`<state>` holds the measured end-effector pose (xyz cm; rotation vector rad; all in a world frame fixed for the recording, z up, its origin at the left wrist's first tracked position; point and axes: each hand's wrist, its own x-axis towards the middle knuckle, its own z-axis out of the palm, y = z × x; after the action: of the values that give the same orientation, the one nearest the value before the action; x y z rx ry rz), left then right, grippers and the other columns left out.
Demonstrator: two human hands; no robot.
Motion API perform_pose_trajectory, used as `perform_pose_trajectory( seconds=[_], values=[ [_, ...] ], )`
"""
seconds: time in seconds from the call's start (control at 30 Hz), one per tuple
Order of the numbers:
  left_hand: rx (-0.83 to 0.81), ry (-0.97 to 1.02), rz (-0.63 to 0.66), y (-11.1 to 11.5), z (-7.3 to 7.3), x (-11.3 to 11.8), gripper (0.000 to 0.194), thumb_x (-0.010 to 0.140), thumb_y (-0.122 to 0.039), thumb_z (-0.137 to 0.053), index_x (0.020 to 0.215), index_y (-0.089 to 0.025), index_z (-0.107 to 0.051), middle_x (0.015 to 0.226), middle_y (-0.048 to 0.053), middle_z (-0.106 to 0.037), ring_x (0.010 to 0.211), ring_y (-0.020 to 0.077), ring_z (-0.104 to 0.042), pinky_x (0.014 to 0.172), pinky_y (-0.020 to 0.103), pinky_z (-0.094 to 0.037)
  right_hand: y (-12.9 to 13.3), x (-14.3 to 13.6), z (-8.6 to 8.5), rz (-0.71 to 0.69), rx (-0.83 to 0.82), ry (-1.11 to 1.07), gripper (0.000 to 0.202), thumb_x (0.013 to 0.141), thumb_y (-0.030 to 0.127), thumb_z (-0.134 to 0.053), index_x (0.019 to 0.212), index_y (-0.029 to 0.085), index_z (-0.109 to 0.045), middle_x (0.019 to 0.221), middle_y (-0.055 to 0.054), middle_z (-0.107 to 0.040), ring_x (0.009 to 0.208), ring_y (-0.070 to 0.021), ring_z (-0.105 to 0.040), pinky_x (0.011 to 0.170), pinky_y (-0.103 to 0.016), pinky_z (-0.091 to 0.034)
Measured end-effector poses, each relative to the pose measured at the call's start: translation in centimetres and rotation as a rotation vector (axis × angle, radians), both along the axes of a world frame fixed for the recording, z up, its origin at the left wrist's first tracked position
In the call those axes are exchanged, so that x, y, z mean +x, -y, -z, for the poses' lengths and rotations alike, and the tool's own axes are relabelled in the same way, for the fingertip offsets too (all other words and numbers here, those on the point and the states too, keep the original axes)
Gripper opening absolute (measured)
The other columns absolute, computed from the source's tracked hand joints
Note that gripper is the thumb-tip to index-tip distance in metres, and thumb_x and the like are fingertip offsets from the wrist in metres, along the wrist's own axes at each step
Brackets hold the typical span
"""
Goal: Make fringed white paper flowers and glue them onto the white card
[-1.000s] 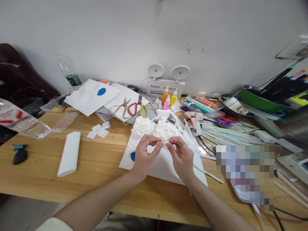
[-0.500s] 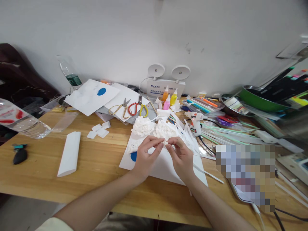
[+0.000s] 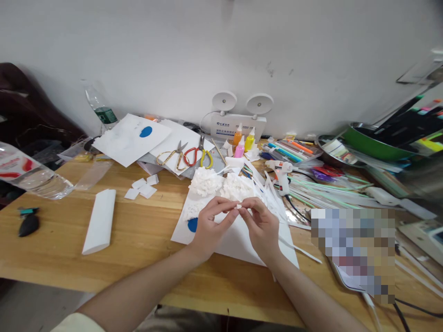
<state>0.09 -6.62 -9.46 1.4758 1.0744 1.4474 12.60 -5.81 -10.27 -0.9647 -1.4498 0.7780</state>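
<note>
My left hand (image 3: 212, 226) and my right hand (image 3: 259, 226) meet over a white paper sheet (image 3: 231, 242). Between their fingertips is a small white piece (image 3: 238, 206), perhaps paper; both hands pinch it closed. Just beyond lie two heaps of tiny white crumpled bits, a left heap (image 3: 206, 181) and a right heap (image 3: 237, 186), the latter partly behind my fingers. A smaller scatter of white bits (image 3: 194, 210) sits left of my left hand. Beside it a blue round patch (image 3: 192, 224) shows on the sheet, partly covered by my hand.
Gold-handled scissors (image 3: 176, 156) and red-and-yellow-handled pliers (image 3: 199, 154) lie behind on papers. A glue gun (image 3: 281, 175) stands right of the heaps, near paint bottles (image 3: 239, 148). A folded white paper (image 3: 100, 221) and small paper squares (image 3: 141, 188) lie left; a blurred-out device (image 3: 353, 253) lies right.
My fingertips have shifted very slightly, and the small white piece between them shows more clearly. Everything else on the table stays as it was.
</note>
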Motion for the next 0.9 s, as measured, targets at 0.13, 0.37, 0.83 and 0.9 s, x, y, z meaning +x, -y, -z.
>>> perform_pose_trajectory(
  seconds=[0.13, 0.37, 0.83, 0.9],
  values=[
    [0.001, 0.007, 0.000, 0.0, -0.2, 0.0, 0.014, 0.073, -0.024, -0.062, 0.086, -0.023, -0.069, 0.081, 0.004, -0.060, 0.078, 0.0150, -0.056, 0.071, 0.029, -0.046, 0.0, 0.0, -0.1, 0.016, -0.005, -0.059, 0.002, 0.078, 0.020, -0.058, 0.077, 0.021, -0.057, 0.073, 0.000, -0.052, 0.072, -0.0147, -0.050, 0.065, -0.029, -0.041],
    [0.003, -0.005, 0.026, -0.2, -0.6, -0.2, 0.012, 0.071, -0.023, -0.064, 0.082, -0.022, -0.069, 0.076, 0.003, -0.059, 0.073, 0.0138, -0.055, 0.070, 0.029, -0.045, -0.3, 0.2, -0.1, -0.052, -0.092, -0.176, 0.006, 0.074, 0.019, -0.062, 0.070, 0.021, -0.058, 0.068, 0.001, -0.051, 0.068, -0.0134, -0.049, 0.062, -0.027, -0.040],
    [0.461, -0.359, -0.135, -0.8, -0.3, -1.0, 0.017, 0.072, -0.011, -0.061, 0.088, -0.018, -0.064, 0.076, 0.003, -0.056, 0.075, 0.0132, -0.054, 0.066, 0.028, -0.047, -0.5, 0.2, 0.3, -0.329, -0.425, -0.347, 0.025, 0.078, 0.039, -0.055, 0.068, 0.019, -0.065, 0.066, -0.002, -0.054, 0.068, -0.0159, -0.047, 0.067, -0.031, -0.039],
    [0.498, -0.403, -0.144, -0.9, -0.1, -1.0, 0.019, 0.072, -0.010, -0.061, 0.089, -0.018, -0.063, 0.077, 0.003, -0.056, 0.074, 0.0131, -0.053, 0.066, 0.027, -0.047, -0.5, 0.2, 0.2, -0.331, -0.452, -0.367, 0.022, 0.076, 0.038, -0.058, 0.066, 0.019, -0.065, 0.065, -0.002, -0.055, 0.068, -0.0157, -0.047, 0.067, -0.030, -0.039]
  ],
)
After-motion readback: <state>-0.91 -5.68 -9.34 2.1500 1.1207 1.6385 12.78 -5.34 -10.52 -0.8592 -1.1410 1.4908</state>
